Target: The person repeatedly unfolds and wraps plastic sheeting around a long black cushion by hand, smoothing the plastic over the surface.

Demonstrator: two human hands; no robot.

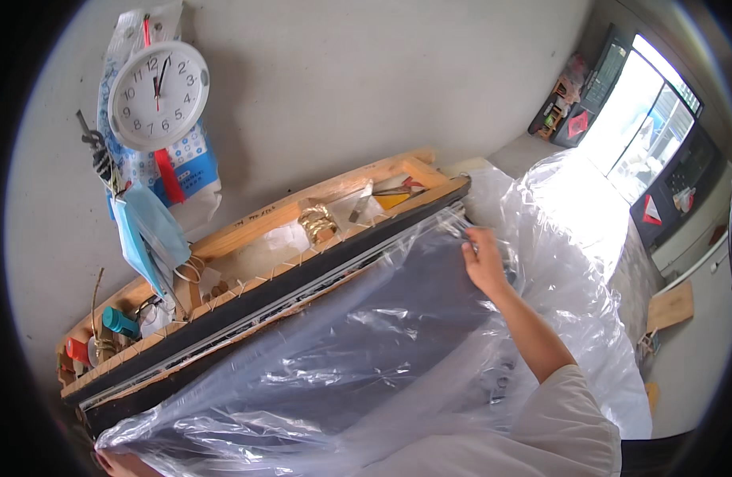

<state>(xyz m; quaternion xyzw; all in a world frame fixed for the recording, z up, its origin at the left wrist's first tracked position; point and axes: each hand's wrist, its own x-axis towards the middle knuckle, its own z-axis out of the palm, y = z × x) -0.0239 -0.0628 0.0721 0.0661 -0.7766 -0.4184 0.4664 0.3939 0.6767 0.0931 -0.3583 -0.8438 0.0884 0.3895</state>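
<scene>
Clear plastic sheet is spread before me, held at two places, I think, to lie wide: my left hand seems closed on its near corner, my right hand pinches its far edge. Beyond, the wooden tray has raised sides, perhaps so its gold-coloured coil cannot roll.

Before you, a dark surface bears clear plastic sheeting; beyond it, your wooden tray holds a teal cylinder and gold coil.
</scene>
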